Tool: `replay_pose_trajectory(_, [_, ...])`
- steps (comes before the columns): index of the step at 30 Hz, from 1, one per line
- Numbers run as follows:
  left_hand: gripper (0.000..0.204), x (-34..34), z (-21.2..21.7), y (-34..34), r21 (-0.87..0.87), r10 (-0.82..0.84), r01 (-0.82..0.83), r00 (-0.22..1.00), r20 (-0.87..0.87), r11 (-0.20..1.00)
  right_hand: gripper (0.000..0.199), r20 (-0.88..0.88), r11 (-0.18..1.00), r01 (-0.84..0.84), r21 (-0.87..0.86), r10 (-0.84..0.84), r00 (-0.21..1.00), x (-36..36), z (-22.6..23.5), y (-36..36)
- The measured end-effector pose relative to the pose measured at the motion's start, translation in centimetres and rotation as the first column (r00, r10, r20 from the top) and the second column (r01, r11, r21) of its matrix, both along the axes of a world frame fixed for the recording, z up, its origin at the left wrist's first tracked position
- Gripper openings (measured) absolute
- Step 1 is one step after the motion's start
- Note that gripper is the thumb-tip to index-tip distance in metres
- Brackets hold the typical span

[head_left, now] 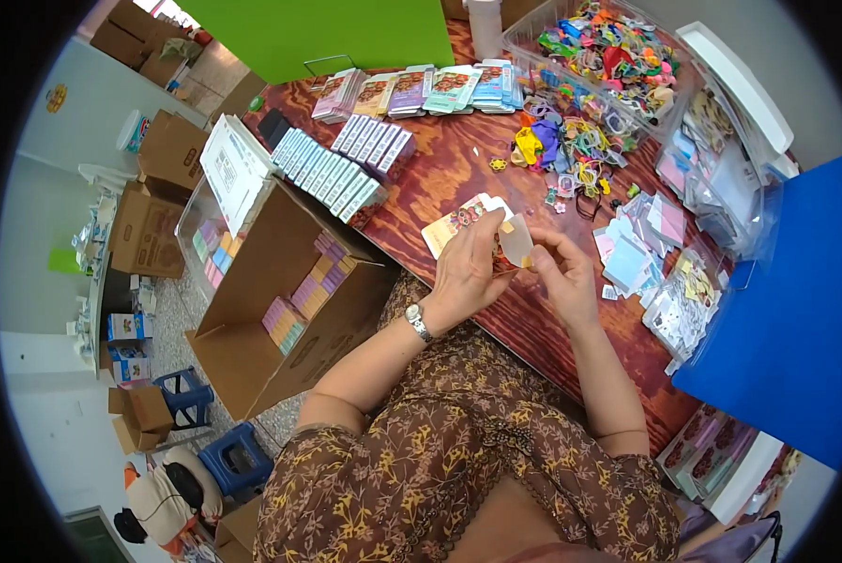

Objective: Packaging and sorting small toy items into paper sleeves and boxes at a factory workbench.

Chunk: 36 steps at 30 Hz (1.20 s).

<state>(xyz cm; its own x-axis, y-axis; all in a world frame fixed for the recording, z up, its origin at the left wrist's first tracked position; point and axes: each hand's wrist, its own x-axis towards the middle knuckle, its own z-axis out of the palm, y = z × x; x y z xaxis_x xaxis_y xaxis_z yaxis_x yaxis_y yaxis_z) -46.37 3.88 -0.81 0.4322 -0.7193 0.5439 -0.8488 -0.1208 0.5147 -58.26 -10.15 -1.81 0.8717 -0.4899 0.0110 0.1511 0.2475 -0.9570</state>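
Observation:
Over the near edge of the reddish wooden table, my left hand (470, 266) grips a small flat cream-and-yellow printed carton (439, 236). A pale flap (516, 246) sticks out at the carton's right end. My right hand (569, 283) pinches the edge of that flap between thumb and fingers. Part of the carton is hidden under the left fingers. Beyond the hands, small boxes (332, 178) stand in rows at the left, and stacks of flat printed cartons (409, 94) lie along the back. Several colourful bands and trinkets (571, 150) are heaped behind the right hand.
An open cardboard box (242, 349) with small coloured packs stands at the table's left. Clear bins (533, 56) of trinkets stand at the back right. Pastel cards (638, 239) and a bag of white pieces (683, 314) lie at the right, beside a blue panel (777, 328).

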Motion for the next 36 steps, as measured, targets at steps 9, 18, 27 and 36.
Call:
replay_pose_trajectory(9, [0.098,0.2,-0.3,1.6,0.069,0.034,-0.041,0.995,0.097,0.997,0.021,0.013,0.918,0.148,-0.368,-0.154,0.988,0.9,2.7,2.3])
replay_pose_trajectory(18, [0.108,0.7,-0.9,3.5,0.198,-0.001,-0.041,0.977,0.212,0.979,0.018,0.023,0.580,0.186,-0.793,-0.276,0.961,1.1,1.8,4.5])
replay_pose_trajectory(27, [0.098,1.8,-1.3,4.8,0.234,-0.027,-0.020,0.980,0.196,0.972,0.033,-0.056,0.751,0.201,-0.628,-0.302,0.952,0.5,0.2,7.2])
replay_pose_trajectory(36, [0.106,0.8,-2.4,3.6,0.257,0.007,-0.049,0.987,0.162,0.965,0.033,0.004,0.567,0.266,-0.779,-0.420,0.907,0.6,-0.5,8.9])
